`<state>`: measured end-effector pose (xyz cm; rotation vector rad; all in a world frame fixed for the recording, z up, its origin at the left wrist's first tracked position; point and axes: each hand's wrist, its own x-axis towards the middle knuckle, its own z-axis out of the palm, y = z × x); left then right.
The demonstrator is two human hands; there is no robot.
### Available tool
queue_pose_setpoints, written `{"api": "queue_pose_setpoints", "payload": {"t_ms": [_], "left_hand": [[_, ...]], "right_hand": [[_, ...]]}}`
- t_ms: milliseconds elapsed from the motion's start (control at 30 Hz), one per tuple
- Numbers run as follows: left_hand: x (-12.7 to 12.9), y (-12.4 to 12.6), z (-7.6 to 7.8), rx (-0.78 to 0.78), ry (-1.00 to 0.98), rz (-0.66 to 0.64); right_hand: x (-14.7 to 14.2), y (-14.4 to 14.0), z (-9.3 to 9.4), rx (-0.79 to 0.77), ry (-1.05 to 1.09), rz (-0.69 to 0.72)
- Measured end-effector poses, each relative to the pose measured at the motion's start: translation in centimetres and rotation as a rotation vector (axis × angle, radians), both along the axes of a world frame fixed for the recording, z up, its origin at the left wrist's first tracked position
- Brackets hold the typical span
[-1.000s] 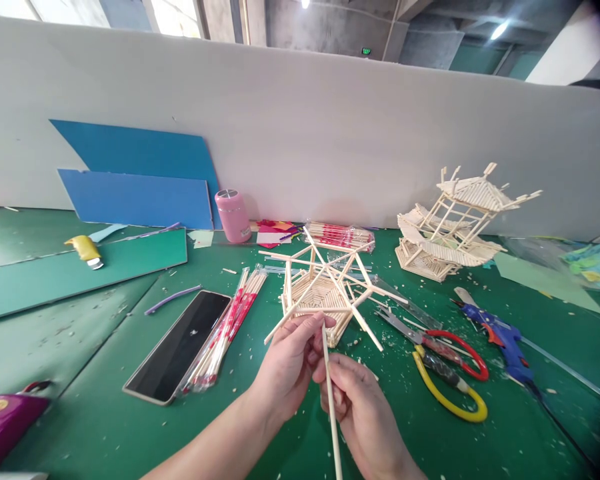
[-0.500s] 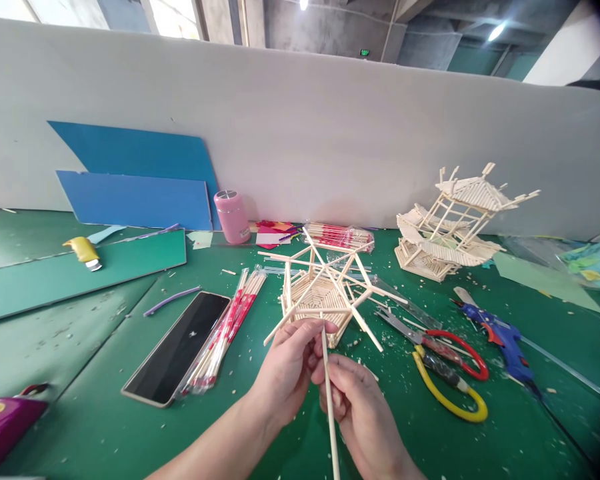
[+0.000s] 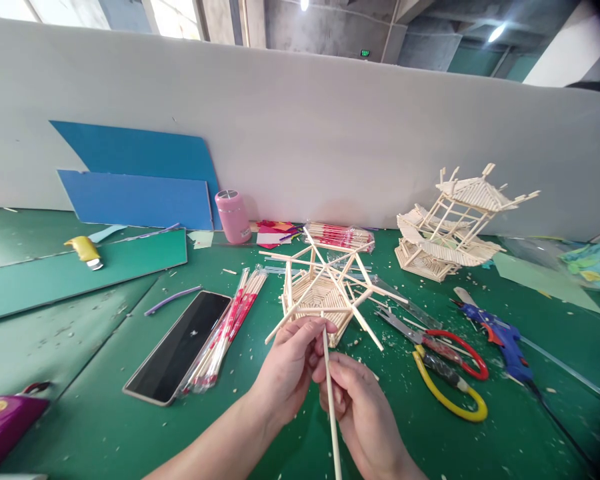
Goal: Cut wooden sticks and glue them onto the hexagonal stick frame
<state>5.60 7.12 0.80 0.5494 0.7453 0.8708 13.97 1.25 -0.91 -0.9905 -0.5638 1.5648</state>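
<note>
One long pale wooden stick (image 3: pixel 332 420) runs from the bottom edge up between my hands. My left hand (image 3: pixel 295 357) pinches it near its upper end. Lower down, my right hand (image 3: pixel 355 407) has its fingers closed round the same stick. Just beyond my fingertips stands a wooden stick frame (image 3: pixel 325 273), with a woven-looking polygonal base and sticks radiating across its top. My left hand overlaps the frame's near edge; whether it touches is hard to see. Right of the frame lie pliers (image 3: pixel 430 360) with one red and one yellow handle.
A finished-looking stick pavilion (image 3: pixel 450 227) stands at the back right, with a blue glue gun (image 3: pixel 505 343) nearer. On the left are a phone (image 3: pixel 180 347), bagged sticks (image 3: pixel 230 327), a pink canister (image 3: pixel 233 217) and a green board (image 3: pixel 90 273). Wood scraps dot the green table.
Almost nothing differs. The whole view has shifted very slightly, and both hands keep the same hold on the stick.
</note>
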Motion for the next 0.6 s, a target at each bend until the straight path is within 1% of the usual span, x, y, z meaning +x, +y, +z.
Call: {"api": "queue_pose_setpoints", "payload": {"t_ms": [400,600], "left_hand": [[-0.07,-0.10,-0.10,0.002,0.010,0.007],[-0.35,-0.34,0.26,0.008,0.005,-0.007]], "right_hand": [[-0.09,-0.03,-0.12,-0.008,0.012,-0.007],[-0.05,-0.08,0.03,-0.006,0.026,-0.004]]}}
